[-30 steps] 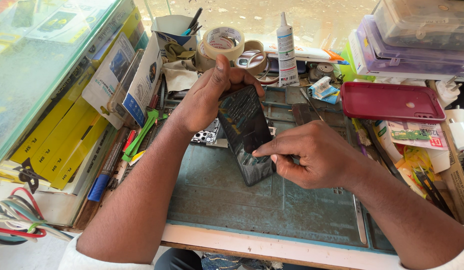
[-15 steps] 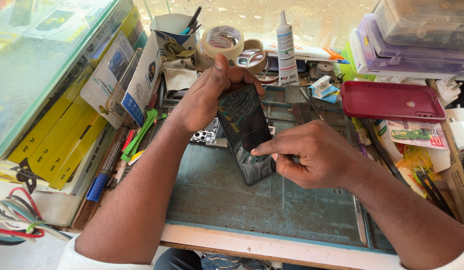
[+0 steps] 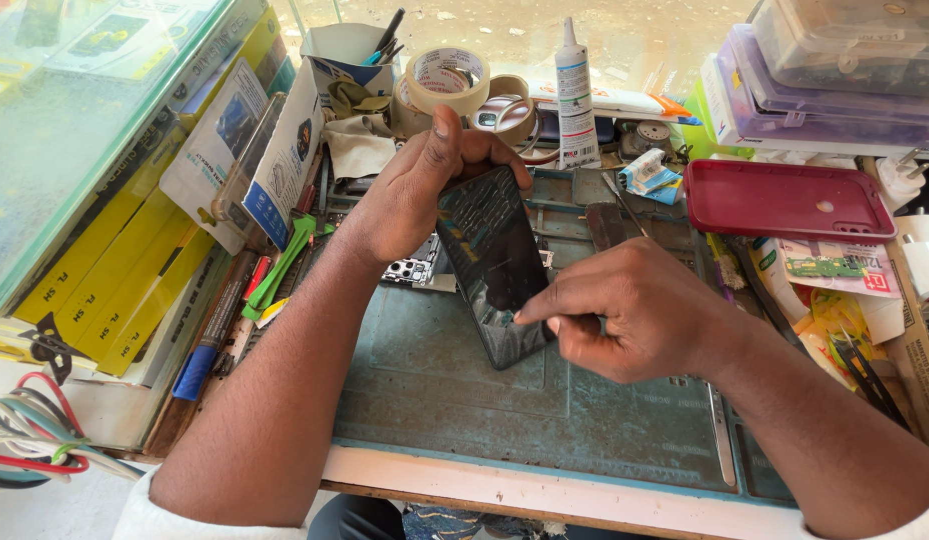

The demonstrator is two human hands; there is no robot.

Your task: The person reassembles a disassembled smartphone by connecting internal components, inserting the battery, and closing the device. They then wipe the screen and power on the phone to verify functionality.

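Can't really make out what the right hand [image 3: 640, 310] is pinching, fingertips bunched tight against the phone's [image 3: 493, 262] lower right edge, whatever's there is hidden. The left hand [image 3: 417, 185] grips the phone's far end, covering that corner. It's a flat, glossy black slab, tilted over the worn teal mat [image 3: 545, 410]. A matte maroon case [image 3: 785, 200] lies far right.

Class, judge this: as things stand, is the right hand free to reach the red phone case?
Probably not at once: the right hand is pinching at the phone. The red phone case itself lies uncovered nearby.
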